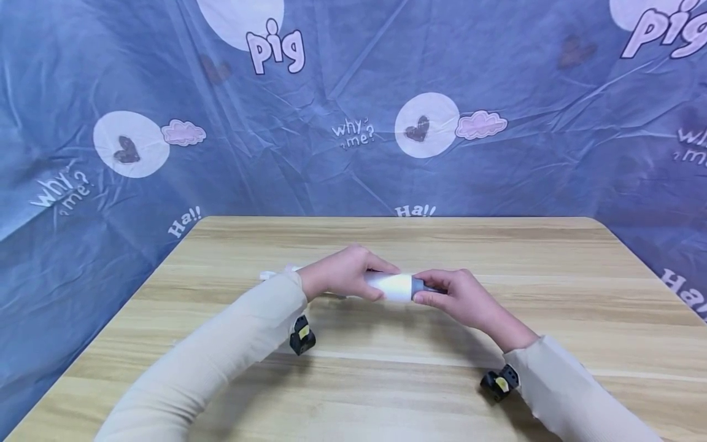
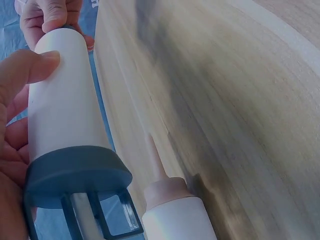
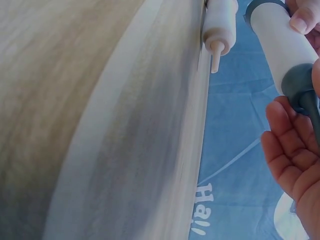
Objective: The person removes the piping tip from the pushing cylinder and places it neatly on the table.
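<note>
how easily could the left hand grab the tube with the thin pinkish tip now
Not easily, it seems: the left hand grips the white cylinder and would likely have to let go first. The tube lies close by, with nothing visible over its tip.

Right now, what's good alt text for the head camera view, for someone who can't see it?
A person's left hand grips a white tube over a wooden table, while the right hand pinches its gray end. A blue printed cloth fills the background.
</note>
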A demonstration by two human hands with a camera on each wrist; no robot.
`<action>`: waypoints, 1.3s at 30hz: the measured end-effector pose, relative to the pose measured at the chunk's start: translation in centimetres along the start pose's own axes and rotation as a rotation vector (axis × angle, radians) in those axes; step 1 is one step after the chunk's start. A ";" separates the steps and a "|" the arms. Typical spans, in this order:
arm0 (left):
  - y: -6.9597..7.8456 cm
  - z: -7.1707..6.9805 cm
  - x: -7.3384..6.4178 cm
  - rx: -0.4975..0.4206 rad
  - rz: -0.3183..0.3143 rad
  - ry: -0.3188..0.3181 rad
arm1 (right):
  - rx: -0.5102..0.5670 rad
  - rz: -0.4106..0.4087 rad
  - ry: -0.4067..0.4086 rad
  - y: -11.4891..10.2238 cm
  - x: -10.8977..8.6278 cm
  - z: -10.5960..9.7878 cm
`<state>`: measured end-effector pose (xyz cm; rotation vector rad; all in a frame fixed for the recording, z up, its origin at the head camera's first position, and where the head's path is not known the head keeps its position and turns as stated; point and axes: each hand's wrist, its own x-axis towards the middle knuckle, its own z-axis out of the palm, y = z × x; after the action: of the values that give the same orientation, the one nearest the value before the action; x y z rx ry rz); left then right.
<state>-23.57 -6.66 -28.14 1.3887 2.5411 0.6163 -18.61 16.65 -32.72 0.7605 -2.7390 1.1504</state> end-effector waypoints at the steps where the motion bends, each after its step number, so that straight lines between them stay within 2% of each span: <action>1: 0.0 0.0 0.0 -0.008 0.004 0.000 | 0.003 -0.003 0.002 0.0 0.0 0.0; 7: -0.1 -0.1 0.0 -0.048 -0.003 -0.018 | 0.029 -0.030 0.015 0.0 -0.1 0.4; 12: 0.0 -0.3 0.1 -0.062 -0.008 -0.036 | 0.005 -0.066 0.043 0.1 -0.2 0.8; 20: -0.3 -0.1 0.2 -0.156 -0.014 -0.064 | -0.041 -0.251 0.088 0.4 -0.3 0.8; 24: -0.6 0.0 0.3 -0.159 -0.004 -0.057 | -0.058 -0.292 0.121 0.4 -0.2 0.8; 26: -0.7 -0.1 0.3 -0.142 0.007 -0.054 | -0.060 -0.279 0.124 0.4 -0.1 0.8; 31: -0.5 -0.2 0.0 -0.100 0.002 -0.043 | -0.058 -0.171 0.101 0.3 0.0 0.5; 36: -0.1 -0.3 0.0 -0.073 0.026 -0.030 | 0.074 -0.060 0.028 0.3 0.0 -0.1; 39: 0.0 -0.2 0.0 -0.067 0.031 -0.020 | 0.154 -0.025 -0.017 0.4 0.0 -0.3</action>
<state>-23.61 -6.73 -27.97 1.4065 2.4647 0.6832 -18.85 17.05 -32.79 0.8219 -2.6702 1.3683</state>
